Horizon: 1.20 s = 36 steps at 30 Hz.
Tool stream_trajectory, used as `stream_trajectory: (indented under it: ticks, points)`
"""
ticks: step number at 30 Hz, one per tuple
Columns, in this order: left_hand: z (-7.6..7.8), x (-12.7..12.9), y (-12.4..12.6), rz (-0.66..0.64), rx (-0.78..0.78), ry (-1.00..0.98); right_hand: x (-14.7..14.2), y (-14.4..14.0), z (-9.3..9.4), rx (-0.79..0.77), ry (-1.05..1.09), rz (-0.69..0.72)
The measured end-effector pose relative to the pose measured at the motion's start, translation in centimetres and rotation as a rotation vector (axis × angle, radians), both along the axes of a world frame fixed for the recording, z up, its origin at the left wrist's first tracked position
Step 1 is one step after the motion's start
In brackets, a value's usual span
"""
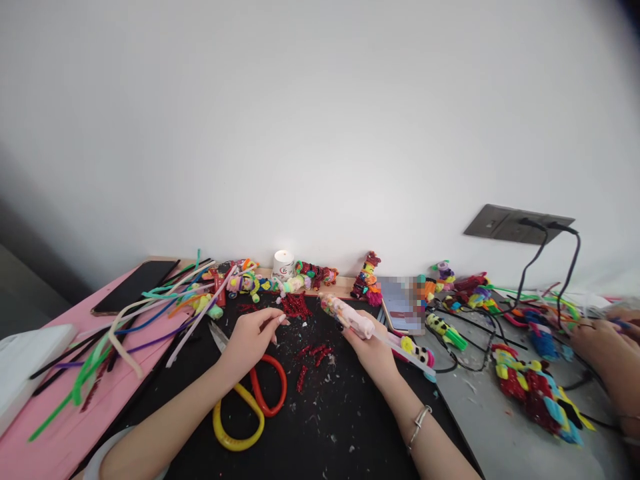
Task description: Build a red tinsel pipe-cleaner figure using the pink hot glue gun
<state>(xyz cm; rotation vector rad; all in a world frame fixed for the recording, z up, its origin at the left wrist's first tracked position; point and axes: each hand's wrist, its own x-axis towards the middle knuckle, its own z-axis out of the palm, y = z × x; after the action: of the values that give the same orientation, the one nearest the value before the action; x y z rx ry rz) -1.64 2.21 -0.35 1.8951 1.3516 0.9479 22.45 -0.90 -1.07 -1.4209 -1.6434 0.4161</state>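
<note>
On the black mat, the left hand (253,337) pinches a small red fuzzy pipe-cleaner piece (295,305); the right hand (370,347) grips a pink glue gun (350,319). The piece seems light, soft and bendable; best held at its end.

Scissors (250,400) with red and yellow handles on the black mat (320,427); a phone (134,285), perhaps, lies far left.

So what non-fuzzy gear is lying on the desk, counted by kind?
Scissors: 1
Phones: 2, a dark phone and a blurred-screen phone
White cup: 1
Total: 4
</note>
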Motion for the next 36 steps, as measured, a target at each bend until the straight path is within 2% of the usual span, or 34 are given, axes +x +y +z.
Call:
stream_trajectory:
  ticks: [6,15,23,36]
  points:
    - [-0.24,0.31,-0.19,-0.064,-0.002,0.012,-0.69,-0.17,-0.42,-0.152,0.091,0.154]
    - [-0.29,0.45,-0.36,-0.094,0.031,0.028,-0.93,-0.23,-0.30,-0.242,0.128,0.202]
    - [-0.52,0.51,-0.46,-0.114,0.048,0.024,-0.77,-0.10,-0.65,-0.214,0.049,0.192]
    - [-0.51,0.56,-0.49,-0.123,0.085,0.034,-0.93,-0.16,-0.22,-0.223,0.071,0.213]
